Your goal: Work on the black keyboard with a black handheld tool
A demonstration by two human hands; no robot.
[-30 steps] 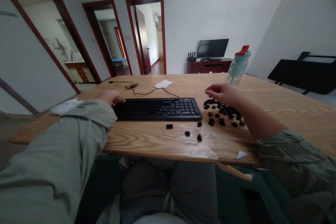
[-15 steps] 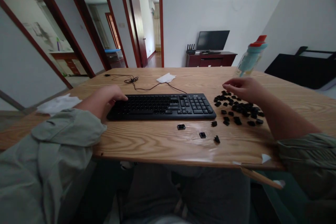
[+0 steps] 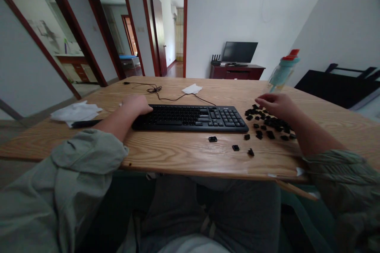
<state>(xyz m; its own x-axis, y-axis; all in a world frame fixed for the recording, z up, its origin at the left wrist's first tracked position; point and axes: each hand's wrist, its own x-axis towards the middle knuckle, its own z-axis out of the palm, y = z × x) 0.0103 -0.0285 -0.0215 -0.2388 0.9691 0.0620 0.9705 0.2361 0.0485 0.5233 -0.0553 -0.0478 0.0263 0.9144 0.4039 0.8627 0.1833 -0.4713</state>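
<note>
- Head view: a long black computer keyboard (image 3: 191,118) lies flat across the middle of a light wooden desk (image 3: 184,156), its thin black cable (image 3: 166,97) trailing toward the far edge.
- The left hand (image 3: 135,105) rests palm down on the keyboard's left end; its fingers are curled loosely over the keys, and whether the grip presses anything cannot be told.
- The right hand (image 3: 274,104) hovers over a scattered pile of small black keycaps (image 3: 268,122) just to the right of the keyboard. Its fingertips are drawn together and point down at the far edge of the pile; whether a keycap is pinched between them is too small to tell.
- Three stray black keycaps (image 3: 212,139) lie apart on the desk, in front of the keyboard's right end.
- A pale teal water bottle with a red cap (image 3: 282,71) stands upright beyond the right hand.
- A crumpled white tissue (image 3: 76,111) lies at the desk's left side, and a smaller white tissue (image 3: 192,88) near the cable.
- Both forearms wear pushed-up grey-green sleeves (image 3: 74,174).
</note>
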